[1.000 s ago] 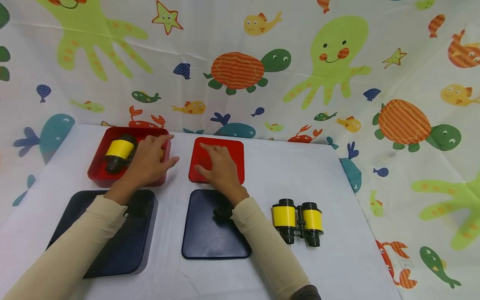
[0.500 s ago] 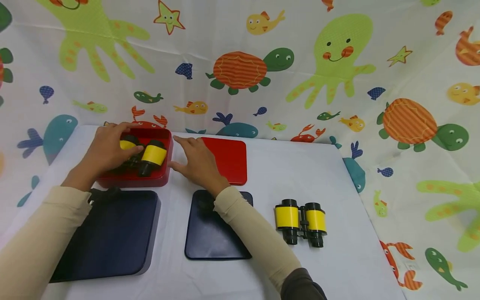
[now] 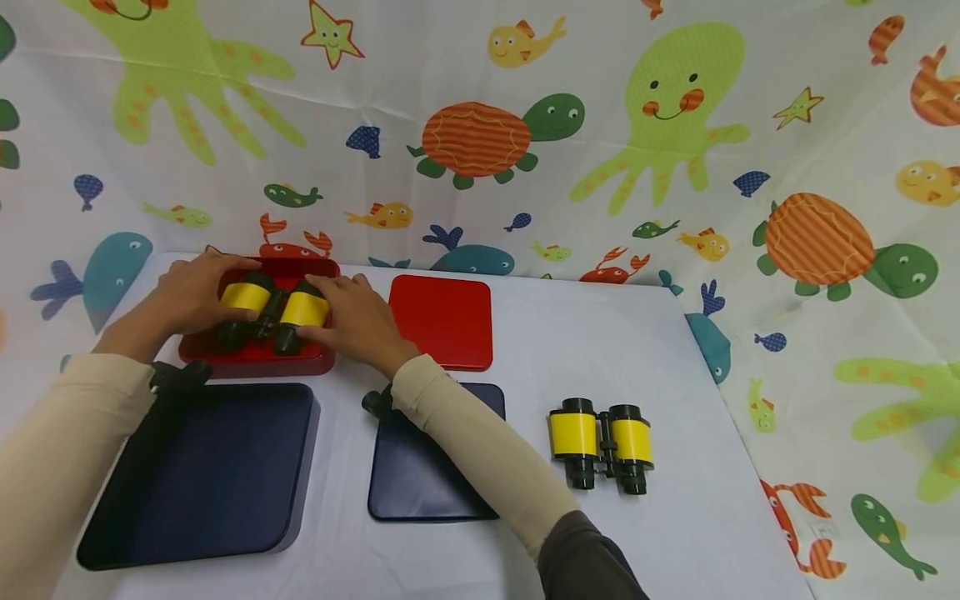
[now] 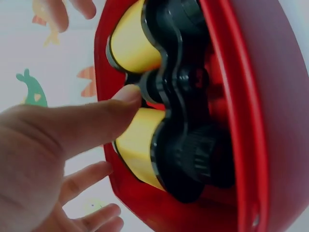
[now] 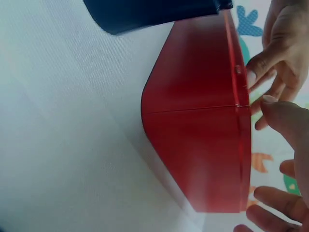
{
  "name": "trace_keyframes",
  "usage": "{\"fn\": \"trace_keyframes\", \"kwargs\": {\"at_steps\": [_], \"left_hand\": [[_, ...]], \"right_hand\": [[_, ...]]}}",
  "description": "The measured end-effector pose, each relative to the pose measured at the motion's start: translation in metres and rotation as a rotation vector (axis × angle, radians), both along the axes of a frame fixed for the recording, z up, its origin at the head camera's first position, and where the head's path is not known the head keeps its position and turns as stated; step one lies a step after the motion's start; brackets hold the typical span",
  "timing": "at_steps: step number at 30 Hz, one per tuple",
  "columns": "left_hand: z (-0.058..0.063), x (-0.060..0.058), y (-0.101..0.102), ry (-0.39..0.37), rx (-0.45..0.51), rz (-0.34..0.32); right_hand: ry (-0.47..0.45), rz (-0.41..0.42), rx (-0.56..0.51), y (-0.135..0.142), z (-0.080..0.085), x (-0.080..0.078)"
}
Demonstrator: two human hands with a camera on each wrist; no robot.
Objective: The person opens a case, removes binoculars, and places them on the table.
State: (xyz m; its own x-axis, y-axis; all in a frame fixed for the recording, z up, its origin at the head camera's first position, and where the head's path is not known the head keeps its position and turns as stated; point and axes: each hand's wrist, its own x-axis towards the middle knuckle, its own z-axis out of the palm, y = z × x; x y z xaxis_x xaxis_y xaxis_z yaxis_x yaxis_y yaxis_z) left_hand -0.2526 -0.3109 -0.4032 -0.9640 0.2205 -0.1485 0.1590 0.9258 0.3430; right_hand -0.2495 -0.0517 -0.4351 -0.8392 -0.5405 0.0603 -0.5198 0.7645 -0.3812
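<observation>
A pair of black and yellow binoculars (image 3: 303, 310) lies in the red box (image 3: 258, 367) at the back left. Over its left barrel, my left hand (image 3: 187, 296) spreads thumb and fingers. In the left wrist view, the left thumb (image 4: 104, 113) extends over the binoculars (image 4: 140, 145), its fingers loosely apart. My right hand (image 3: 356, 321) reaches over the box's right side, thumb and fingers at either side of the right barrel. In the right wrist view, the right hand (image 5: 294, 128) has its fingers apart above the red rim; their contact with the binoculars is hidden.
A flat red lid (image 3: 442, 321) lies right of the box. In front stand a dark blue tray-like box (image 3: 202, 475) and a dark blue lid (image 3: 427, 467). Another pair of binoculars (image 3: 600, 442) lies at right on the white table (image 3: 585, 333). A sea-animal curtain (image 3: 480, 217) hangs behind.
My right hand has moved left from the red lid to the red box. My left hand has shifted to the left barrel, uncovering the binoculars.
</observation>
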Motion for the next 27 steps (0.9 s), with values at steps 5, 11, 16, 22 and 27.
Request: {"fn": "trace_keyframes", "kwargs": {"at_steps": [5, 11, 16, 22, 27], "left_hand": [[-0.011, -0.001, -0.008, -0.084, 0.016, 0.010], [-0.017, 0.001, -0.010, -0.073, 0.051, -0.003], [-0.015, 0.005, -0.011, -0.059, 0.066, -0.017], [-0.011, 0.013, -0.016, -0.074, 0.065, -0.029], [-0.014, 0.017, -0.020, -0.077, 0.054, -0.017]], "right_hand": [[-0.003, -0.009, 0.071, -0.010, -0.004, -0.003], [-0.011, -0.014, 0.114, -0.016, -0.008, -0.007], [-0.011, -0.005, 0.151, -0.019, -0.010, -0.011], [-0.010, 0.000, 0.180, -0.021, -0.013, -0.016], [0.009, -0.003, 0.201, -0.024, -0.012, -0.016]]}}
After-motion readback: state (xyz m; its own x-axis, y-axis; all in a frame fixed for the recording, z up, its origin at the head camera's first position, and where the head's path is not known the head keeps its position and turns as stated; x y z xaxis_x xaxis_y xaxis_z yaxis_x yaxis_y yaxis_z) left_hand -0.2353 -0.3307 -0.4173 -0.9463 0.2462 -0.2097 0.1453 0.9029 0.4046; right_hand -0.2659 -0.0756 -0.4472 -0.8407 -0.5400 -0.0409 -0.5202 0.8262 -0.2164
